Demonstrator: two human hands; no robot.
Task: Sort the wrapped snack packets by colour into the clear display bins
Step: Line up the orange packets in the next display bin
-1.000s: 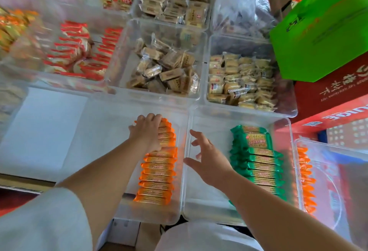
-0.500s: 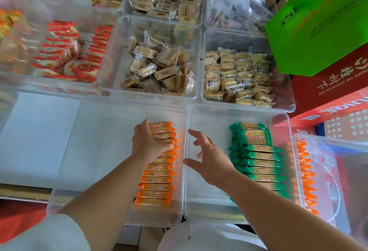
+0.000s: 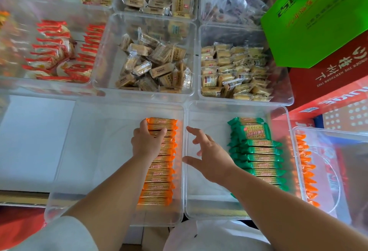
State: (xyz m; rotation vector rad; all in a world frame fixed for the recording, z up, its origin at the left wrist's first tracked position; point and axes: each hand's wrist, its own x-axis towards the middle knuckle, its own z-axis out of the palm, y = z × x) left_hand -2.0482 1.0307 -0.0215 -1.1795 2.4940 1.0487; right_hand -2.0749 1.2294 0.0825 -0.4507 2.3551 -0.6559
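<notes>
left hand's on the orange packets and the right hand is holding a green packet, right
Not quite. The head view shows the right hand holding nothing, its fingers spread, apart from the green packets. The left hand is indeed on the orange packets.

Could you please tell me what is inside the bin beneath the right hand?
A row of green packets along the clear bin's right wall, one lying flat on top. The right forearm hides the row's near end.
</notes>
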